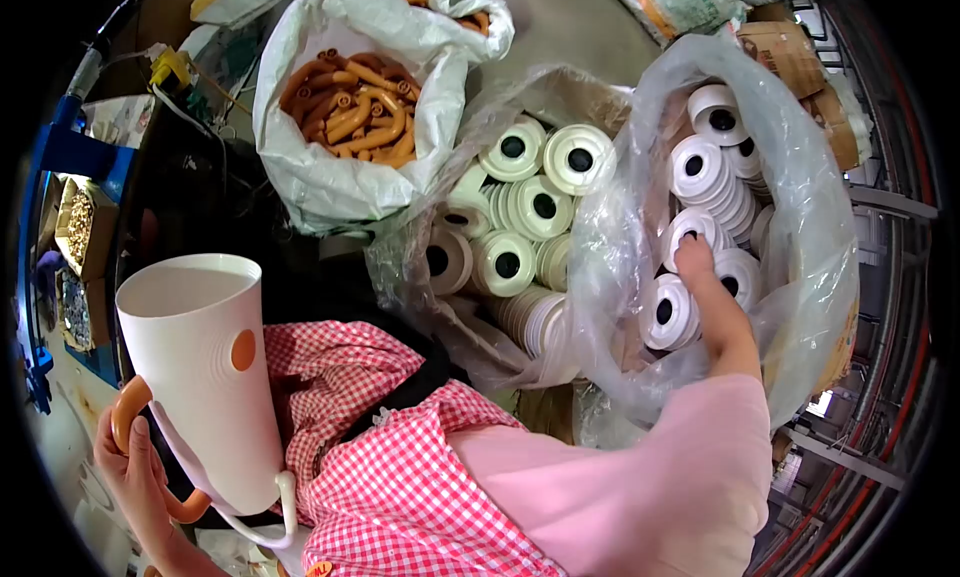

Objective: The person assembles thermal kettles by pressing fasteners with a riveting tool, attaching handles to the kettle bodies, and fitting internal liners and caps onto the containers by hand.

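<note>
- White jug (pixel 205 397) stands at the left of the view, just beside the checked apron (pixel 410 462); its wide mouth is uppermost, it tilts slightly, and an orange disc (pixel 242 350) shows on its side.
- Brown handle (pixel 130 409) curves beside the jug, next to a slim white strip (pixel 175 442); a curved white tube (pixel 287 487) shows near the jug's lower end.
- The left hand (pixel 135 477) has its fingers closed around the brown handle, whose two ends show above and below the grip.
- The right hand (pixel 694 260) reaches into the right plastic bag (pixel 815 217), fingers bent close together and touching the dark centre of a white round piece (pixel 683 224); whether they have hold of it, one cannot tell.
- More white round pieces with dark centres, some in stacked rows, lie around that hand.
- The left plastic bag (pixel 395 267), directly beside the right one, holds stacks of similar pieces.
- Beyond it, a white woven sack (pixel 345 192) stands open, holding a heap of curved brown pieces (pixel 355 107).
- At the far left, a cardboard box (pixel 98 232) of small yellowish parts sits near a blue frame (pixel 85 155).
</note>
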The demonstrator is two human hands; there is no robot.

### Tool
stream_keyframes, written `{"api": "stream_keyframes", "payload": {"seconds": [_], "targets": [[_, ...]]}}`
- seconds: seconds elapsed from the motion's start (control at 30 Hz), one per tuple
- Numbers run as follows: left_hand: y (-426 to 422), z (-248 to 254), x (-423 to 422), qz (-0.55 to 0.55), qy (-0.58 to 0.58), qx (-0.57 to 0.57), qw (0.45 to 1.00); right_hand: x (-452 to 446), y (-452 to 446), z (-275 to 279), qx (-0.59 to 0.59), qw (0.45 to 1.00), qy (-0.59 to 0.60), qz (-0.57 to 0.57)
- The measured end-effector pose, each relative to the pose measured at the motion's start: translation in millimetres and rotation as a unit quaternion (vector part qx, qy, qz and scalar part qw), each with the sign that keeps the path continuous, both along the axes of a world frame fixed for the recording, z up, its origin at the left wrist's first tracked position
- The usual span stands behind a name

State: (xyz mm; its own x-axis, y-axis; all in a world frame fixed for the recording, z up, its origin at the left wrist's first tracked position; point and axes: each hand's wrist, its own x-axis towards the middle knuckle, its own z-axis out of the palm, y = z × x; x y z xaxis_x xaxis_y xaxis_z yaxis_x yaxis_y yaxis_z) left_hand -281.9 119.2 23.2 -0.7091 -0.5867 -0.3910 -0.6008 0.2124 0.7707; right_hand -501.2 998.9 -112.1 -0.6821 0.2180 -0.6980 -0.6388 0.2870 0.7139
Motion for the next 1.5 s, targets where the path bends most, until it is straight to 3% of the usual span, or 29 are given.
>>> {"api": "stream_keyframes", "payload": {"seconds": [0.1, 0.13, 0.17, 0.23, 0.3, 0.33, 0.37, 0.4, 0.43, 0.47, 0.53, 0.6, 0.63, 0.67, 0.7, 0.83, 0.87, 1.0, 1.33, 1.4, 1.43, 1.5], "targets": [[-7.1, -1.9, -4.6, 0.002, -0.005, -0.008, 1.000, -10.4, -110.9, 47.5, -0.093, 0.993, 0.070, -0.012], [-6.1, 2.8, -7.1, 0.005, -0.004, 0.017, 1.000, -27.6, -148.2, 59.9, -0.191, 0.969, 0.115, -0.105], [-7.5, 3.1, -4.0, 0.006, -0.003, 0.015, 1.000, -37.8, -170.5, 67.2, -0.286, 0.925, 0.151, -0.199], [-9.2, 0.0, 10.3, -0.013, 0.032, 0.028, 0.999, -73.6, -191.2, 70.8, -0.440, 0.825, 0.100, -0.341], [7.3, 8.6, 29.7, 0.004, 0.025, 0.059, 0.998, -92.1, -245.5, 87.0, -0.583, 0.701, 0.134, -0.388], [18.2, 9.7, 40.1, 0.023, 0.019, 0.052, 0.998, -99.8, -278.8, 89.3, -0.662, 0.657, 0.119, -0.340], [29.5, 11.1, 51.0, 0.043, 0.013, 0.044, 0.998, -102.3, -323.3, 89.3, -0.754, 0.555, 0.078, -0.343], [41.2, 20.0, 54.2, 0.074, -0.018, 0.074, 0.994, -104.3, -376.7, 98.2, -0.779, 0.540, 0.057, -0.313], [45.6, 7.4, 70.6, 0.096, 0.047, 0.083, 0.991, -112.6, -417.5, 89.7, -0.822, 0.517, 0.031, -0.235], [47.6, 3.7, 81.7, 0.047, 0.079, -0.041, 0.995, -96.8, -485.2, 101.8, -0.875, 0.440, -0.020, -0.201], [61.2, 14.9, 90.2, 0.025, 0.122, -0.131, 0.984, -59.9, -596.9, 114.8, -0.929, 0.294, -0.123, -0.187], [72.2, 17.8, 95.1, 0.045, 0.158, -0.110, 0.980, -25.0, -679.0, 127.3, -0.957, 0.188, -0.208, -0.074], [74.1, 15.5, 100.5, 0.033, 0.167, -0.119, 0.978, -11.1, -702.9, 142.8, -0.943, 0.230, -0.237, 0.043], [74.9, 20.4, 103.6, 0.022, 0.164, -0.137, 0.977, 2.8, -723.7, 140.3, -0.921, 0.234, -0.280, 0.137], [76.8, 25.8, 107.8, 0.015, 0.159, -0.153, 0.975, 13.9, -729.4, 141.8, -0.895, 0.272, -0.331, 0.126], [66.4, 28.0, 114.8, 0.044, 0.182, -0.148, 0.971, -12.3, -721.1, 144.1, -0.874, 0.321, -0.343, 0.125], [65.6, 29.6, 115.4, 0.032, 0.186, -0.131, 0.973, -8.0, -720.2, 138.4, -0.870, 0.308, -0.358, 0.138], [61.0, 16.6, 115.1, -0.004, 0.194, -0.150, 0.969, 7.9, -725.6, 135.8, -0.862, 0.340, -0.347, 0.147], [68.9, 3.0, 117.8, 0.016, 0.125, -0.202, 0.971, 38.6, -722.5, 128.6, -0.875, 0.390, -0.264, 0.113], [70.5, 3.6, 117.8, 0.016, 0.142, -0.198, 0.970, 18.4, -723.0, 124.9, -0.848, 0.374, -0.372, 0.056], [69.2, 4.6, 118.7, 0.018, 0.156, -0.197, 0.968, -10.3, -727.9, 97.9, -0.863, 0.304, -0.403, -0.029], [73.3, 0.4, 123.1, 0.022, 0.169, -0.205, 0.964, -22.2, -734.4, 62.2, -0.843, 0.329, -0.415, -0.089]]}}
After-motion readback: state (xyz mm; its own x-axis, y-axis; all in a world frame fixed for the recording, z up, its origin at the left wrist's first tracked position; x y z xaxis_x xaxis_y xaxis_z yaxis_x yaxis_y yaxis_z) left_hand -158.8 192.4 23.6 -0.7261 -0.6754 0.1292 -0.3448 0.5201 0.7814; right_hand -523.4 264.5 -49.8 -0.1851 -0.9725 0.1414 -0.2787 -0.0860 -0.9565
